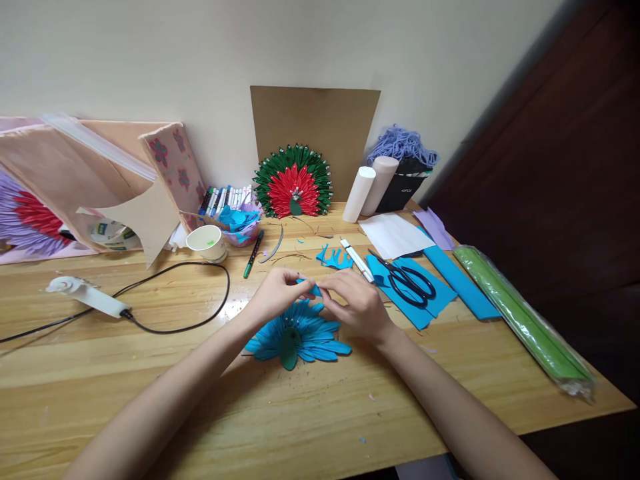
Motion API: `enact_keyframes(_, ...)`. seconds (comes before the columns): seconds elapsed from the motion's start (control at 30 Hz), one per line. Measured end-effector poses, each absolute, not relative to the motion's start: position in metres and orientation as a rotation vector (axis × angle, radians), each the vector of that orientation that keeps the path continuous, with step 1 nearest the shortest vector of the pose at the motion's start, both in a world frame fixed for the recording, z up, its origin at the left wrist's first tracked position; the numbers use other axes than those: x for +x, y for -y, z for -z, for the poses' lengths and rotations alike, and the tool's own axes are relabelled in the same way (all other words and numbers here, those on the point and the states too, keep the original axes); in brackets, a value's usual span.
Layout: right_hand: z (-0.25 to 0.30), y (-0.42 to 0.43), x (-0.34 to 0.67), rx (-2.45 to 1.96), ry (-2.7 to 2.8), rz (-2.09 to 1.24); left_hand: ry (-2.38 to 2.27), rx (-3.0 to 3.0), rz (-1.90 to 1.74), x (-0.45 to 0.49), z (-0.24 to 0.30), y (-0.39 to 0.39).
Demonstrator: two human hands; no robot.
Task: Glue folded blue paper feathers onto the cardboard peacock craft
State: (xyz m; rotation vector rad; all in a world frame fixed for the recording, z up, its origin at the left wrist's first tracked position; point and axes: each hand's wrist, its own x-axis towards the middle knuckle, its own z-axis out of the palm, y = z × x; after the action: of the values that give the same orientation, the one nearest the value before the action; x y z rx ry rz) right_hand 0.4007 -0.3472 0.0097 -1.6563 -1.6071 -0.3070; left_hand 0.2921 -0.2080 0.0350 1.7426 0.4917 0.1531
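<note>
Wooden tabletop (150,373) stretched out before you, backed by a pale wall. Along its right edge lay a long green paper roll (520,320) in clear wrap. At the middle sat your blue paper fan (310,337), flat on the wood, with a dark green body at its base. Black scissors (410,283) rested on blue sheets to your right. Your left hand (277,290) and right hand (355,303) met just above the fan's top edge, the fingers of both pinched narrow on a small blue paper piece (314,288).
</note>
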Motion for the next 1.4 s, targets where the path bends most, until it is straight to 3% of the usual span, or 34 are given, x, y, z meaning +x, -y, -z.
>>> enact_keyframes(0.3, -0.011, 0.343, 0.403, -1.569, 1.036, -0.345, -0.347, 2.176, -0.427, 0.287, -0.038, 0.216)
enact_keyframes(0.53, -0.012, 0.343, 0.402, -1.572, 1.013, -0.429, -0.249, 2.301, -0.556, 0.282, -0.042, 0.219)
enact_keyframes(1.0, -0.013, 0.345, 0.409, -1.610, 0.989, -0.507, -0.263, 2.281, -0.258, 0.287, -0.040, 0.203)
enact_keyframes(1.27, -0.021, 0.350, 0.406, -1.629, 1.301, 0.033, -0.463, 1.526, 0.079, 0.292, -0.042, 0.198)
enact_keyframes(1.4, -0.022, 0.350, 0.405, -1.591, 1.467, 0.153, -0.497, 1.467, 0.128, 0.291, -0.045, 0.203)
